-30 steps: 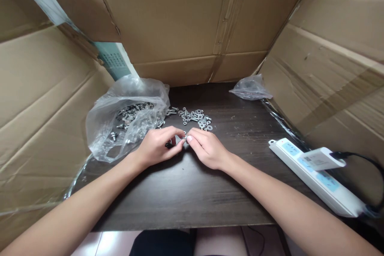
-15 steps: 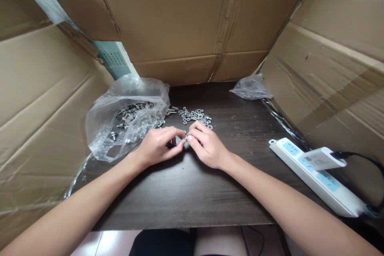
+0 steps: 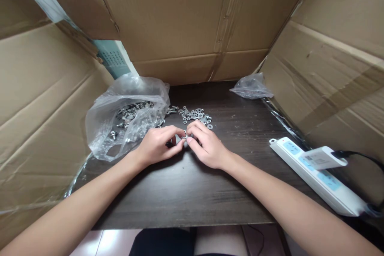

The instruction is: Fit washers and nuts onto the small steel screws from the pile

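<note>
My left hand and my right hand meet above the middle of the table, fingertips nearly touching. Between them is a small silver screw, pinched by the left thumb and forefinger, with the right thumb and fingers closed on its other end. The fingers cover most of it, so I cannot tell whether a nut or washer sits on it. Just beyond the right fingers lies a loose pile of nuts, washers and screws. A clear plastic bag holding many metal screws lies open beside my left hand.
The dark wooden table is walled by cardboard at the back and both sides. A small clear bag lies at the back right. A white power strip with a plugged-in adapter and black cable runs along the right.
Both hands stay in nearly the same place. My right fingers have shifted slightly around the screw, and a little more of the metal shows between the fingertips.
</note>
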### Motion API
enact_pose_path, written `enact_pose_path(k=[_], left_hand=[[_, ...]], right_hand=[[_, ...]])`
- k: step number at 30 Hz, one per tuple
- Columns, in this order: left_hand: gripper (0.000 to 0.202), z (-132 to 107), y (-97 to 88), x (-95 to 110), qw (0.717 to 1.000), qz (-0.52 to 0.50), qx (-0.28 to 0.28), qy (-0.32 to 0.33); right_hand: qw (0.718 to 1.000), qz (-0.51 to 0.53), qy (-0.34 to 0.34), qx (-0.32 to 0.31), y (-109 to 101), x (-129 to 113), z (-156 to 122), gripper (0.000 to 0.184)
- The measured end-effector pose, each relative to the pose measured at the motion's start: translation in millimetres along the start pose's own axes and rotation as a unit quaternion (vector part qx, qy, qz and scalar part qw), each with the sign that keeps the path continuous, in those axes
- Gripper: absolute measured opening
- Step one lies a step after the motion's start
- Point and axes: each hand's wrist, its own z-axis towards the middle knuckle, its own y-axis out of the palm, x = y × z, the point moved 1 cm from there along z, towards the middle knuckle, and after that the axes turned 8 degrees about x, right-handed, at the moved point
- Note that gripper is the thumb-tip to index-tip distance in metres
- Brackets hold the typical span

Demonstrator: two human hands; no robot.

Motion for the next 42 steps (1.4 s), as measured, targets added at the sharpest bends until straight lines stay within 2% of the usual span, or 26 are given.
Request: enact_pose_path(k=[5, 10, 14, 22, 33, 42], left_hand=[[0.01, 0.4, 0.0, 0.5, 1.0, 0.0, 0.0, 0.003], [0.011, 0.1, 0.4, 0.6, 1.0, 0.007, 0.012, 0.006], [0.01, -0.7, 0.9, -0.3, 1.0, 0.007, 0.001, 0.004], [0.009, -0.6, 1.6, 0.6, 1.0, -0.001, -0.009, 0.01], [0.01, -0.7, 1.5, 0.4, 1.0, 0.017, 0.005, 0.005], [0.009, -0.9, 0.6, -0.1, 1.0, 0.009, -0.006, 0.018]], right_hand=[[1.0, 0.003, 0.01, -0.015, 0.2, 0.4, 0.6, 0.022], [0.997, -0.003, 0.055, -0.046, -0.9, -0.2, -0.2, 0.017], [0.995, -0.005, 0.074, -0.06, -1.3, -0.2, -0.8, 0.018], [0.996, -0.011, 0.062, -0.061, 0.4, 2.2, -0.5, 0.029], [0.994, -0.002, 0.08, -0.076, -1.8, -0.7, 0.0, 0.023], [0.995, -0.017, 0.07, -0.073, -0.1, 0.8, -0.1, 0.03]])
